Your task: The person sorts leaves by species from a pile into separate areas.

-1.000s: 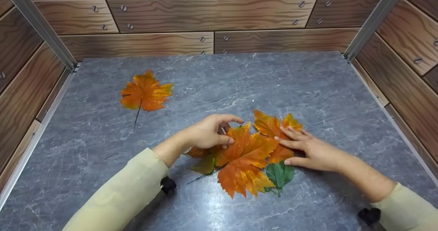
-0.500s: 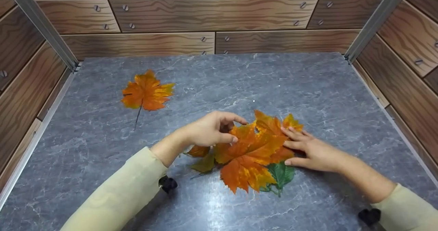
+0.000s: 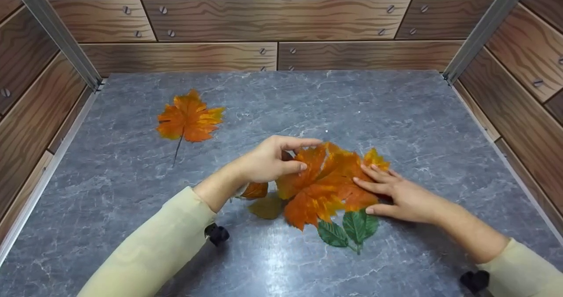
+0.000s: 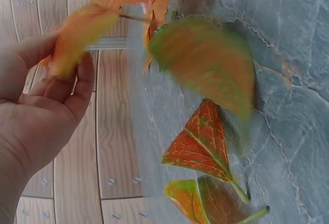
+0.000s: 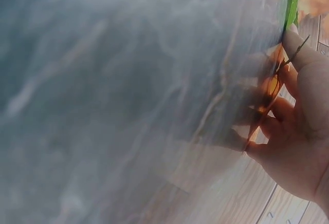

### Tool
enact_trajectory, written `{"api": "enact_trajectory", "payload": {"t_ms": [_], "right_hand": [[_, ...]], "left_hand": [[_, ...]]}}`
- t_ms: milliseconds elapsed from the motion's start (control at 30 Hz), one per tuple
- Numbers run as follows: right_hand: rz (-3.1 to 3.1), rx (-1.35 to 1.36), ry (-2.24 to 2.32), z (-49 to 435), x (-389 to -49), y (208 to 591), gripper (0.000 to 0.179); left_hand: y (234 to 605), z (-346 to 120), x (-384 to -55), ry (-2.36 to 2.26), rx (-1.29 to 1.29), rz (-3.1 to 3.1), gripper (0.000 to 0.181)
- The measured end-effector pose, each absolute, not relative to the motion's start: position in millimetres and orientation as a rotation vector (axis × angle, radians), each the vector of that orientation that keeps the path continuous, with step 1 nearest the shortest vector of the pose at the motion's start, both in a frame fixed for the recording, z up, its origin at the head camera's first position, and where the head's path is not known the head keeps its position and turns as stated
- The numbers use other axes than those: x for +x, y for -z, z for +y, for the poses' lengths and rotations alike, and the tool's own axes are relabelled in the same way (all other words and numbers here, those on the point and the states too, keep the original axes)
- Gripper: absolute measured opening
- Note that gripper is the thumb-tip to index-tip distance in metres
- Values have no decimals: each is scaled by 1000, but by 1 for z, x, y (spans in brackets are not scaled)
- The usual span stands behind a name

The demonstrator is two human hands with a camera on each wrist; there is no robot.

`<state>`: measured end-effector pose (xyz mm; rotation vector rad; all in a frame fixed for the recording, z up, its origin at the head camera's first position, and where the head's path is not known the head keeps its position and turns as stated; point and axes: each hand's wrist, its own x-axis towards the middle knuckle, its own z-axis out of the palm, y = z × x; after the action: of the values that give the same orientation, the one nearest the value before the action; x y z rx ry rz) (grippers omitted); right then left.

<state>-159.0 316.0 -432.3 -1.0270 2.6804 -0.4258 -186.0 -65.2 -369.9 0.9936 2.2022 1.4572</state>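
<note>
My left hand (image 3: 269, 163) pinches a large orange maple leaf (image 3: 308, 193) at its edge between thumb and fingers, and the leaf is lifted and tilted. In the left wrist view the pinched orange leaf (image 4: 85, 34) is blurred, with a brown-green leaf (image 4: 205, 64) close by it. My right hand (image 3: 407, 196) rests with spread, straight fingers on another orange leaf (image 3: 360, 198), partly covered by the lifted one. Green leaves (image 3: 360, 224) poke out below these. Under the left wrist lie a small red leaf (image 3: 256, 190) and an olive leaf (image 3: 266, 206).
A single orange maple leaf (image 3: 190, 119) with a dark stem lies at the back left of the grey marbled table (image 3: 110, 244). Wood-patterned panels (image 3: 272, 20) enclose the back and sides. A yellow-green curled leaf (image 4: 186, 198) shows in the left wrist view.
My left hand has moved a little away from me, lifting and tilting the large orange leaf, so that more of the green leaves shows below. The right hand has stayed nearly still.
</note>
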Motion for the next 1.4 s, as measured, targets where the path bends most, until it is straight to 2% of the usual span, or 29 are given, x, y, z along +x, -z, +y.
{"api": "enact_trajectory", "payload": {"t_ms": [133,333,600,1033,1400], "right_hand": [[2682,-1025,429,316,-159,433,74],[2677,-1002,414,315,-158,433,75],[2687,-1046,435,316,-159,434,74],[2685,-1004,430,315,-157,434,75],[2681,-1015,446,315,-158,433,73]], "left_hand": [[368,-67,-186,-1498,988,2196,53],[367,-68,-188,-1560,1066,2244,29],[361,-75,-193,-1743,964,2291,23],[338,-109,-216,-2060,633,2394,31],[341,-137,-253,-2436,272,2202,36]]}}
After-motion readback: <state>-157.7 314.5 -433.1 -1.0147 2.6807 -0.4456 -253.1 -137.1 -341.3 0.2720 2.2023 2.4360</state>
